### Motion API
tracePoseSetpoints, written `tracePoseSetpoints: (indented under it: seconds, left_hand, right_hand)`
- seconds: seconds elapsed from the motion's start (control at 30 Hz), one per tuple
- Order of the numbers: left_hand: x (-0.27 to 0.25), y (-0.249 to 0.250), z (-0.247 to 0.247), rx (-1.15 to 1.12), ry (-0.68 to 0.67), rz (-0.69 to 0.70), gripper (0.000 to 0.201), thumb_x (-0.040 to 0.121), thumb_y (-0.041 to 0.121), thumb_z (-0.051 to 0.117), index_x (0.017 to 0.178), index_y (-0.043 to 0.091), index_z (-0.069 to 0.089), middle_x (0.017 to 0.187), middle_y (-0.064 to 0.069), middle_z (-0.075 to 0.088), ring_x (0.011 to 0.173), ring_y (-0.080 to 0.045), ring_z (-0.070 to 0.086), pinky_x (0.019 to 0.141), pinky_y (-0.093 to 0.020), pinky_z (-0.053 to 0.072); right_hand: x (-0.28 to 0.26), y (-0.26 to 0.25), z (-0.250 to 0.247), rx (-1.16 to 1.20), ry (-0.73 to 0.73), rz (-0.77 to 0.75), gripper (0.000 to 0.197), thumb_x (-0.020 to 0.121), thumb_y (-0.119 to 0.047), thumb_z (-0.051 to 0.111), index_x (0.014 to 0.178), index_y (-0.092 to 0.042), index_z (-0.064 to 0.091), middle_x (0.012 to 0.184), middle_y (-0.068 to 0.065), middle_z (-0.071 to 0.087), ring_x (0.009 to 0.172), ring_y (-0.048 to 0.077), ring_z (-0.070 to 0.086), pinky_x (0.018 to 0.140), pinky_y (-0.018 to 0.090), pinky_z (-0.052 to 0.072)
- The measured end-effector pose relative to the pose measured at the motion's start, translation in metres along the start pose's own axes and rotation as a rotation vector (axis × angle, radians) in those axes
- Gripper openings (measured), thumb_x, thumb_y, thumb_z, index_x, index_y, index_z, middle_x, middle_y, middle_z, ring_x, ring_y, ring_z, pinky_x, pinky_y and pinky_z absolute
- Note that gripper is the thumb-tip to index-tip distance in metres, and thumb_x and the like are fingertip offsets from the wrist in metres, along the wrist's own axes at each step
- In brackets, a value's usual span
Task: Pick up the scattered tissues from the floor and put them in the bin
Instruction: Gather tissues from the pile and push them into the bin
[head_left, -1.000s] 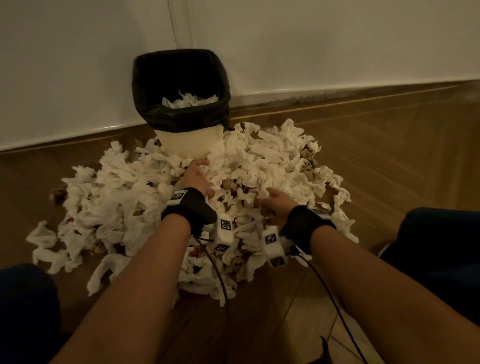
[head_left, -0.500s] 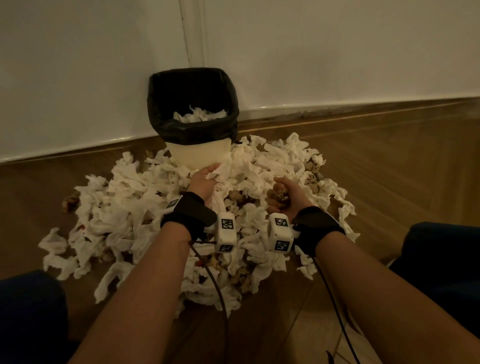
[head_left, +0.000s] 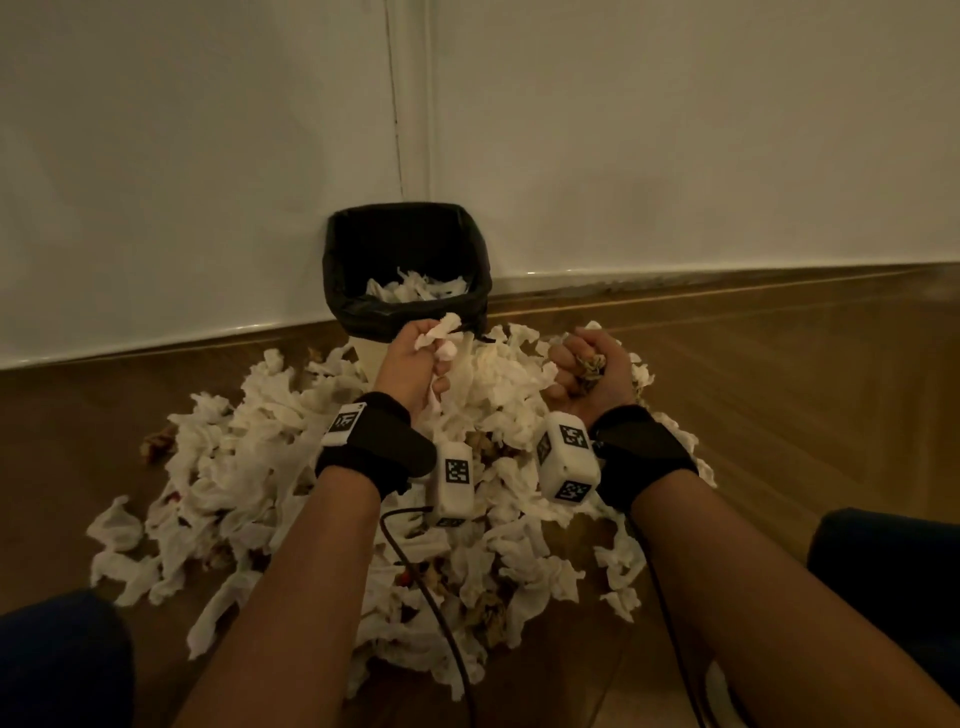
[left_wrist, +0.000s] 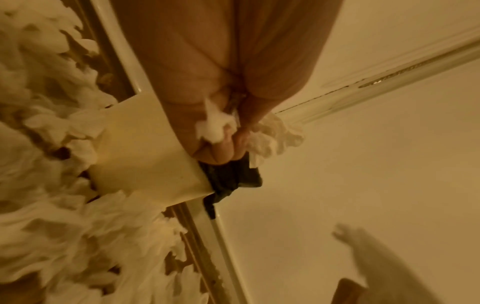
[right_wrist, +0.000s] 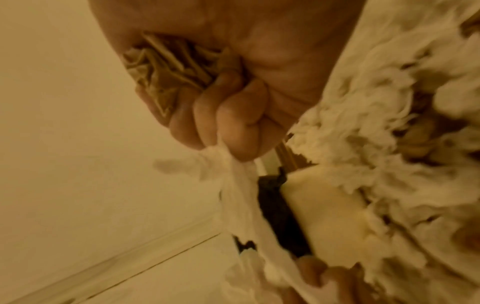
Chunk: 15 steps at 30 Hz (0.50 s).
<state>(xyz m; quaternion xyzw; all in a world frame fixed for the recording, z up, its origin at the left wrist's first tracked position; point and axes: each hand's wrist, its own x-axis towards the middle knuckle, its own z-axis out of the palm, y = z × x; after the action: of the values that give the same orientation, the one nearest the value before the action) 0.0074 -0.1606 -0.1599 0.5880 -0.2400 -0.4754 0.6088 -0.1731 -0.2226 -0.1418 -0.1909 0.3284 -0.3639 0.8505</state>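
A big heap of crumpled white tissues (head_left: 291, 467) covers the wooden floor in front of a cream bin (head_left: 370, 354) with a black liner (head_left: 405, 244); more tissues lie inside it. My left hand (head_left: 426, 353) is lifted just before the bin's front rim and grips a wad of white tissue (head_left: 441, 332), which the left wrist view also shows as tissue (left_wrist: 211, 125) bulging between the fingers (left_wrist: 223, 150). My right hand (head_left: 587, 364), raised to the bin's right, grips a brownish crumpled wad (right_wrist: 168, 67), and a white tissue strand (right_wrist: 233, 176) trails from that fist.
The bin stands against a white wall (head_left: 675, 130) with a baseboard (head_left: 727, 280). Dark-trousered knees sit at the lower left (head_left: 57, 665) and lower right (head_left: 893, 582). Black cables (head_left: 431, 597) run from the wrist cameras across the heap. Bare wooden floor (head_left: 805, 389) lies to the right.
Both hands closed on handfuls in the heap and rose toward the bin. The left now holds white tissue near the rim, the right a brownish wad. The head view tilted up.
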Motion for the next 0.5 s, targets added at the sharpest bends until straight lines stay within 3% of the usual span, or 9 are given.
tracePoseSetpoints:
  seconds: [0.13, 0.23, 0.33, 0.5]
  left_hand:
    - [-0.002, 0.025, -0.002, -0.173, 0.003, 0.042, 0.018, 0.096, 0.012, 0.036, 0.092, 0.021, 0.051, 0.072, 0.002, 0.045, 0.051, -0.006, 0.038, 0.04, -0.017, 0.029]
    - [-0.003, 0.038, -0.007, -0.297, 0.051, 0.062, 0.019, 0.097, 0.026, 0.035, 0.088, 0.021, 0.05, 0.071, 0.003, 0.046, 0.054, -0.006, 0.043, 0.049, -0.021, 0.033]
    - [-0.001, 0.052, -0.01, -0.302, 0.119, 0.09, 0.021, 0.096, 0.022, 0.038, 0.08, 0.023, 0.052, 0.078, 0.002, 0.048, 0.068, -0.01, 0.046, 0.06, -0.025, 0.035]
    - [0.014, 0.077, -0.018, -0.153, 0.173, 0.228, 0.023, 0.094, 0.009, 0.04, 0.095, 0.025, 0.056, 0.106, -0.003, 0.055, 0.103, -0.019, 0.052, 0.085, -0.028, 0.044]
  right_hand:
    - [0.0, -0.023, 0.038, 0.032, -0.139, -0.094, 0.037, 0.076, -0.026, 0.042, 0.039, -0.022, 0.04, 0.044, -0.008, 0.027, 0.041, 0.01, 0.01, 0.039, 0.016, 0.013]
    - [0.0, -0.041, 0.065, 0.081, -0.28, -0.132, 0.027, 0.07, -0.024, 0.039, 0.043, -0.02, 0.041, 0.053, -0.008, 0.017, 0.043, 0.011, 0.008, 0.04, 0.019, 0.009]
    - [0.002, -0.053, 0.089, 0.151, -0.378, -0.142, 0.018, 0.065, -0.02, 0.035, 0.049, -0.017, 0.042, 0.054, -0.008, 0.017, 0.043, 0.01, 0.01, 0.039, 0.02, 0.011]
    - [0.021, -0.052, 0.126, 0.227, -0.383, -0.152, 0.015, 0.061, -0.017, 0.036, 0.052, -0.011, 0.046, 0.049, -0.001, 0.035, 0.042, 0.011, 0.013, 0.04, 0.02, 0.016]
